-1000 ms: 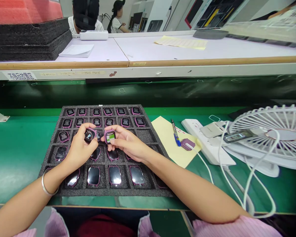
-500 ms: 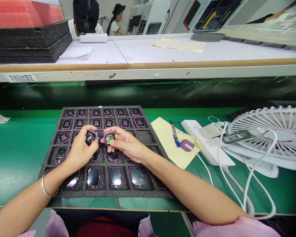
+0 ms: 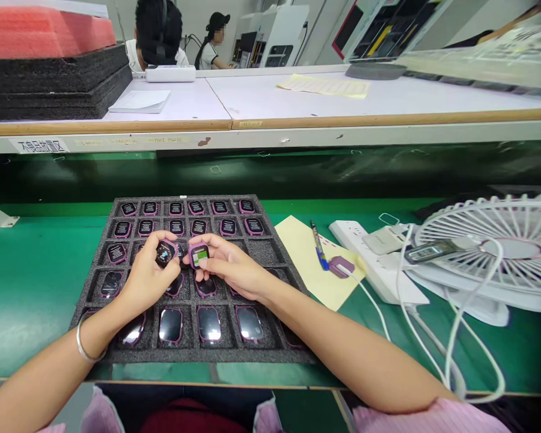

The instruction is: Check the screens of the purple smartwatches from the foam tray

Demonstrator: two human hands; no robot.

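A black foam tray (image 3: 270, 249) with square pockets lies on the green bench and holds several purple-rimmed smartwatch bodies. My left hand (image 3: 145, 278) is closed on one watch body (image 3: 165, 253) whose screen shows a round dial. My right hand (image 3: 229, 267) pinches a second watch body (image 3: 199, 255) with a lit green-and-white screen. Both hands hover close together over the tray's middle rows. A silver bangle (image 3: 82, 347) sits on my left wrist.
To the right lie a yellow paper (image 3: 303, 255) with a blue pen (image 3: 318, 243), a purple charger puck (image 3: 341, 266) on a white cable, a white power strip (image 3: 374, 264) and a white fan (image 3: 496, 249). Foam sheets (image 3: 49, 78) are stacked on the raised shelf. Two people sit beyond.
Both hands have stayed over the tray holding their watches; only the head view has shifted slightly. The right watch's screen remains lit.
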